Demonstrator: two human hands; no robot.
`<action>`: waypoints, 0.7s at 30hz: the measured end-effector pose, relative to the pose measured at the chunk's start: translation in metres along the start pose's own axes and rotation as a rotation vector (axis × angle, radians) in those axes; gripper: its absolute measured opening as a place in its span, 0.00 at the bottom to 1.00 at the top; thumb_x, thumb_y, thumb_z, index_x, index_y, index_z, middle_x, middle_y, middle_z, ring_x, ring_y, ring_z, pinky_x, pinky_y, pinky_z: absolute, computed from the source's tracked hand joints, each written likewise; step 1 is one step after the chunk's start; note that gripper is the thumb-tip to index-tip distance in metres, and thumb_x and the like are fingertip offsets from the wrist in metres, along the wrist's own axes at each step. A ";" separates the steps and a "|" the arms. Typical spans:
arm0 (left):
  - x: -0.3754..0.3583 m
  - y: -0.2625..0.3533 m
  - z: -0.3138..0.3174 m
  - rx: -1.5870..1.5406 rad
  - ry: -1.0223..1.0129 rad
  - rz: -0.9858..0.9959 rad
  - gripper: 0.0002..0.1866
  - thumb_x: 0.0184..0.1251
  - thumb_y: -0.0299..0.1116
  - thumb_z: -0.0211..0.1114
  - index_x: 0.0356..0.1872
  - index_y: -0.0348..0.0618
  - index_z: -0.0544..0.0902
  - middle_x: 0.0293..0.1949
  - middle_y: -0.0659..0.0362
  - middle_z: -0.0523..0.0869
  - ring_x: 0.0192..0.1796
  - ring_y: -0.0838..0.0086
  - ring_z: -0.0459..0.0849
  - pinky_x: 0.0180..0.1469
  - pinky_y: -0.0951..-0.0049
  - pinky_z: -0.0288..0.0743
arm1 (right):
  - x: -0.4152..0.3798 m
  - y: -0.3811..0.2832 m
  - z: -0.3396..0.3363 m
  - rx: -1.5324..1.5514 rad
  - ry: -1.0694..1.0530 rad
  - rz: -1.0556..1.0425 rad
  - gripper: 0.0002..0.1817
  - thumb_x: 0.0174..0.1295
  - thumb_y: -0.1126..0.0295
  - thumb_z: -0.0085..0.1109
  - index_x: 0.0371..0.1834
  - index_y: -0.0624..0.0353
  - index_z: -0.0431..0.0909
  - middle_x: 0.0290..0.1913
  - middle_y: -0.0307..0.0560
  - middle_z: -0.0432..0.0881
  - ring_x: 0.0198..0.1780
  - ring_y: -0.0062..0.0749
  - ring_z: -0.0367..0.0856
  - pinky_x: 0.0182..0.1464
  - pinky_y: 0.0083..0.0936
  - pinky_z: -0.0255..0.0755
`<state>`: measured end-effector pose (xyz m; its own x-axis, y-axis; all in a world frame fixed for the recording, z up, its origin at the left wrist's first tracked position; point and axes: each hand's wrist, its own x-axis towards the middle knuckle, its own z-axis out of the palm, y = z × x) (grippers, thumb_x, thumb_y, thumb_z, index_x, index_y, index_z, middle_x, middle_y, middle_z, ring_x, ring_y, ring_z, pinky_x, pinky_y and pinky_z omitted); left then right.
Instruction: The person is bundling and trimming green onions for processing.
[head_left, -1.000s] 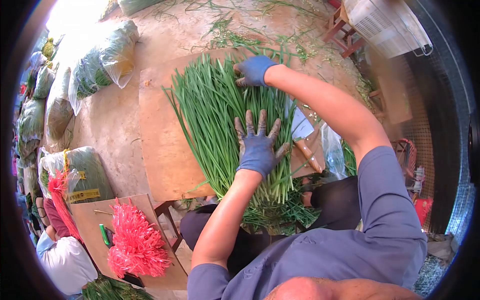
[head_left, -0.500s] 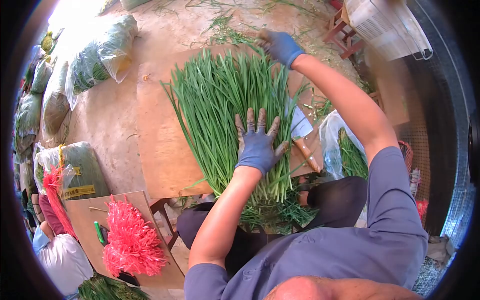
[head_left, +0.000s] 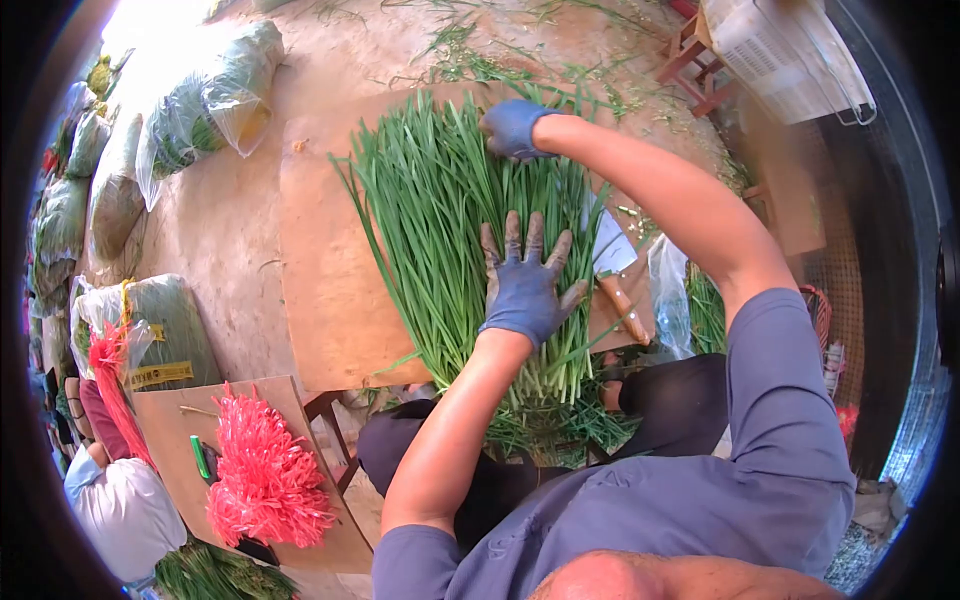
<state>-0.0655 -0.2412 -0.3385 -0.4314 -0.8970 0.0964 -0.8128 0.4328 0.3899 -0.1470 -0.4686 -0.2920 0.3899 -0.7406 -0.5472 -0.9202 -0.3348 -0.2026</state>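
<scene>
Blue-gloved left hand – fingers splayed flat – and right hand, fingers curled, press long, slender chives.

1. One head-worn fisheye camera looks steeply down, close above the wooden board at centre.
2. The wearer's arms enter from 6 o'clock; ground runs toward 12.
3. No second view overlaps.

No text can be read. A yellow band on the bagged greens at the near left carries dark print, too small to make out.
</scene>
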 end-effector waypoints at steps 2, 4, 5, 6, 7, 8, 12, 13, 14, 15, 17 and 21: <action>0.001 0.000 0.003 -0.006 0.010 -0.002 0.36 0.66 0.64 0.51 0.72 0.61 0.68 0.75 0.47 0.59 0.78 0.43 0.47 0.74 0.34 0.24 | 0.000 0.025 0.009 -0.161 0.526 -0.086 0.15 0.62 0.63 0.51 0.40 0.61 0.84 0.39 0.57 0.87 0.43 0.51 0.86 0.47 0.44 0.78; 0.000 0.001 0.001 -0.014 0.005 -0.007 0.36 0.66 0.64 0.51 0.72 0.61 0.68 0.76 0.47 0.59 0.78 0.43 0.47 0.74 0.34 0.24 | 0.001 0.063 -0.007 -0.107 0.836 -0.069 0.16 0.63 0.64 0.49 0.46 0.59 0.82 0.38 0.60 0.85 0.42 0.54 0.85 0.48 0.44 0.77; 0.001 0.001 0.000 -0.015 0.005 -0.008 0.36 0.66 0.64 0.51 0.72 0.61 0.67 0.76 0.47 0.59 0.78 0.43 0.47 0.74 0.34 0.24 | 0.003 0.085 -0.018 -0.111 0.891 -0.015 0.17 0.62 0.63 0.50 0.49 0.57 0.81 0.41 0.60 0.85 0.44 0.55 0.85 0.50 0.45 0.77; 0.001 0.001 -0.001 -0.013 -0.001 -0.012 0.36 0.66 0.64 0.51 0.73 0.61 0.67 0.76 0.47 0.58 0.78 0.43 0.47 0.74 0.35 0.23 | 0.002 0.103 -0.027 -0.111 0.943 0.042 0.18 0.62 0.63 0.50 0.53 0.55 0.79 0.44 0.61 0.84 0.46 0.55 0.84 0.51 0.46 0.76; 0.001 0.001 -0.001 -0.011 -0.009 -0.015 0.36 0.66 0.65 0.50 0.73 0.61 0.67 0.76 0.47 0.58 0.78 0.44 0.47 0.74 0.35 0.23 | -0.002 0.115 -0.031 -0.266 1.022 0.102 0.19 0.61 0.63 0.51 0.53 0.54 0.79 0.46 0.60 0.84 0.47 0.55 0.83 0.51 0.47 0.76; 0.001 0.002 -0.001 -0.009 -0.016 -0.016 0.37 0.66 0.65 0.50 0.73 0.62 0.67 0.76 0.47 0.58 0.79 0.44 0.47 0.74 0.35 0.23 | -0.007 0.124 -0.036 -0.423 1.099 0.162 0.19 0.61 0.63 0.51 0.54 0.54 0.79 0.48 0.59 0.83 0.49 0.55 0.83 0.52 0.47 0.75; 0.003 0.002 -0.001 0.003 -0.025 -0.016 0.37 0.66 0.65 0.50 0.73 0.62 0.67 0.76 0.48 0.57 0.79 0.45 0.46 0.74 0.35 0.22 | -0.009 0.112 -0.032 -0.523 0.930 -0.079 0.19 0.59 0.62 0.55 0.53 0.50 0.81 0.51 0.56 0.83 0.52 0.50 0.82 0.55 0.48 0.74; 0.002 0.002 -0.001 0.006 -0.027 -0.015 0.37 0.66 0.65 0.50 0.73 0.62 0.67 0.76 0.48 0.57 0.79 0.45 0.46 0.74 0.35 0.22 | -0.018 0.087 -0.027 -0.366 0.695 -0.171 0.19 0.59 0.61 0.56 0.54 0.49 0.81 0.51 0.56 0.83 0.52 0.50 0.82 0.55 0.47 0.73; 0.002 0.002 -0.001 0.010 -0.030 -0.013 0.36 0.66 0.65 0.50 0.73 0.62 0.67 0.76 0.48 0.57 0.79 0.45 0.46 0.74 0.35 0.22 | -0.021 0.065 -0.024 -0.344 0.564 -0.205 0.18 0.61 0.59 0.55 0.53 0.48 0.81 0.49 0.56 0.84 0.51 0.49 0.82 0.54 0.46 0.74; 0.002 0.002 -0.001 0.006 -0.027 -0.011 0.36 0.66 0.65 0.50 0.73 0.62 0.67 0.76 0.48 0.57 0.79 0.45 0.46 0.74 0.35 0.22 | -0.023 0.047 -0.021 -0.321 0.435 -0.241 0.17 0.62 0.57 0.55 0.52 0.46 0.82 0.47 0.55 0.85 0.50 0.49 0.83 0.54 0.45 0.74; 0.001 0.002 0.000 -0.001 -0.021 -0.011 0.36 0.66 0.65 0.50 0.73 0.62 0.67 0.77 0.48 0.57 0.79 0.45 0.46 0.74 0.35 0.22 | -0.023 0.030 -0.010 -0.229 0.347 -0.229 0.19 0.65 0.52 0.55 0.52 0.49 0.82 0.45 0.52 0.85 0.48 0.49 0.83 0.52 0.44 0.74; 0.002 0.001 0.000 -0.005 -0.024 -0.014 0.36 0.66 0.65 0.50 0.72 0.61 0.68 0.77 0.48 0.57 0.79 0.45 0.46 0.74 0.35 0.22 | -0.015 0.003 -0.008 0.038 0.156 -0.082 0.22 0.65 0.46 0.54 0.46 0.53 0.83 0.41 0.57 0.86 0.47 0.51 0.84 0.53 0.43 0.74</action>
<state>-0.0674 -0.2430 -0.3379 -0.4292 -0.9006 0.0692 -0.8168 0.4196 0.3960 -0.1558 -0.4631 -0.2775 0.4619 -0.7939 -0.3955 -0.8844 -0.3781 -0.2738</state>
